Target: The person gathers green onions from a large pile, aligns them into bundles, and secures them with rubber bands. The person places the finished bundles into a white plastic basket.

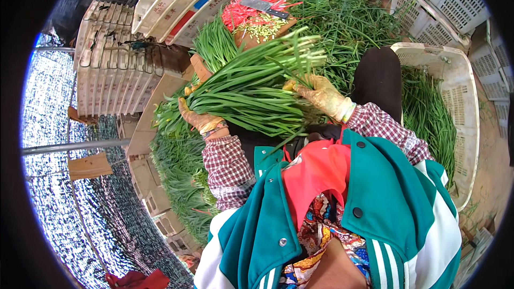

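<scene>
A big loose bunch of green chives [249,88] lies across my lap, leaf tips to the left and pale stem ends to the upper right. My left hand [202,118], in a stained yellowish glove, grips it near the leaf tips. At the stem side, my right hand [323,94], gloved likewise, pinches a few chive stalks between thumb and fingers. Beyond the bunch, a cleaver [257,4] with a black handle rests on a pile of red plastic ties [237,18]. Chopped pale stem ends [263,28] are scattered beside it on a wooden board [249,42].
Another chive bundle [217,44] lies left of the board. A loose heap of chives [341,20] spreads ahead. On my right stands a white plastic basket [461,108] holding chives. Finished-looking bundles [180,172] lie at left, near stacked crates [116,76] and concrete blocks [150,180].
</scene>
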A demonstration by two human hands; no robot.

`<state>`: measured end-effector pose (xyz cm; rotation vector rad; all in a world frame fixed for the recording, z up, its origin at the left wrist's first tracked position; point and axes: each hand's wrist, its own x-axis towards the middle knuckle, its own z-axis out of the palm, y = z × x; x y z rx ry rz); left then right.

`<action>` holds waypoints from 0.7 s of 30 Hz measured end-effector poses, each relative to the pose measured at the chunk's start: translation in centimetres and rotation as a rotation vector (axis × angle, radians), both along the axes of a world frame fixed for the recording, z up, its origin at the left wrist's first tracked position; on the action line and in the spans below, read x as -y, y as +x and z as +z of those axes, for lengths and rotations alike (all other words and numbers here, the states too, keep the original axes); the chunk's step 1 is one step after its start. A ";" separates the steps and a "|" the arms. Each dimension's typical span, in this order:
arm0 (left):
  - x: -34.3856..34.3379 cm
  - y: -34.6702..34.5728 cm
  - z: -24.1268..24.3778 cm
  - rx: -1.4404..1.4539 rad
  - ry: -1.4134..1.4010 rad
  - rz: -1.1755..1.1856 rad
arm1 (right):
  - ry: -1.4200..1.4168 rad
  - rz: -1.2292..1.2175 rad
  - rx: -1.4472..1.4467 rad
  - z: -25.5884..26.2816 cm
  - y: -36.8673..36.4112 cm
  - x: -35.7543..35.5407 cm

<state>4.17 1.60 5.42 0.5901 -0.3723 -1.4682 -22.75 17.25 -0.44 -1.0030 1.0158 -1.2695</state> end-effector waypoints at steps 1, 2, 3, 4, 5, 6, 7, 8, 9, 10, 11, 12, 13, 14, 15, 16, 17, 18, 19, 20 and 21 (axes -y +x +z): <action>0.1 0.2 0.0 0.062 0.022 0.065 | -0.068 -0.027 -0.097 -0.2 -0.2 -0.3; 0.0 0.7 0.0 0.079 0.032 0.048 | -0.139 0.007 -0.074 -0.4 0.0 -0.5; -0.1 1.1 -0.1 0.082 -0.001 -0.009 | -0.186 0.013 -0.071 -0.6 0.0 -0.6; 0.2 1.3 -0.1 0.073 0.006 0.000 | -0.265 0.028 -0.053 -0.7 0.1 -0.7; 0.3 1.5 -0.2 0.057 -0.015 -0.011 | -0.126 0.010 0.123 -0.9 0.3 -0.7; 0.4 1.7 -0.4 0.030 -0.024 -0.028 | -0.015 0.010 0.295 -1.1 0.5 -0.6; 0.6 1.8 -0.5 0.053 -0.033 -0.029 | 0.049 0.022 0.485 -1.4 0.7 -0.5; 0.7 1.8 -0.6 0.064 -0.031 -0.035 | 0.163 -0.041 0.455 -1.7 0.9 -0.3; 0.9 1.8 -0.6 0.078 -0.002 -0.018 | 0.174 -0.046 0.469 -2.0 1.0 -0.2; 0.8 1.7 -0.7 0.070 -0.014 -0.051 | 0.171 -0.066 0.489 -2.4 1.2 0.0; 0.8 1.6 -0.6 0.058 -0.006 -0.041 | 0.227 -0.124 0.470 -2.8 1.2 0.1; 0.8 1.3 -0.5 0.050 0.010 -0.012 | 0.270 -0.204 0.626 -3.2 1.1 0.3; 0.7 1.0 -0.3 0.026 0.032 0.003 | 0.188 -0.331 0.709 -3.5 1.2 0.4; 0.5 0.8 0.0 0.047 0.030 0.023 | 0.230 -0.434 0.672 -3.9 0.7 0.6; 0.3 0.6 0.3 0.052 0.033 0.027 | 0.237 -0.494 0.657 -4.2 0.3 0.7; 0.0 0.4 0.6 0.057 0.036 0.032 | 0.303 -0.575 0.740 -4.5 -0.2 0.8; -0.2 0.3 0.8 0.090 0.067 0.055 | 0.346 -0.591 0.729 -4.7 -0.6 0.8; -0.4 0.1 1.0 0.124 0.099 0.076 | 0.321 -0.518 0.745 -4.8 -1.1 0.8; -0.6 0.0 1.1 0.138 0.094 0.065 | 0.354 -0.496 0.743 -4.9 -1.5 0.8; -0.5 0.0 1.2 0.165 0.092 0.082 | 0.290 -0.419 0.690 -5.0 -1.8 0.8; -0.5 0.1 1.2 0.170 0.106 0.097 | 0.303 -0.386 0.625 -5.0 -2.0 0.7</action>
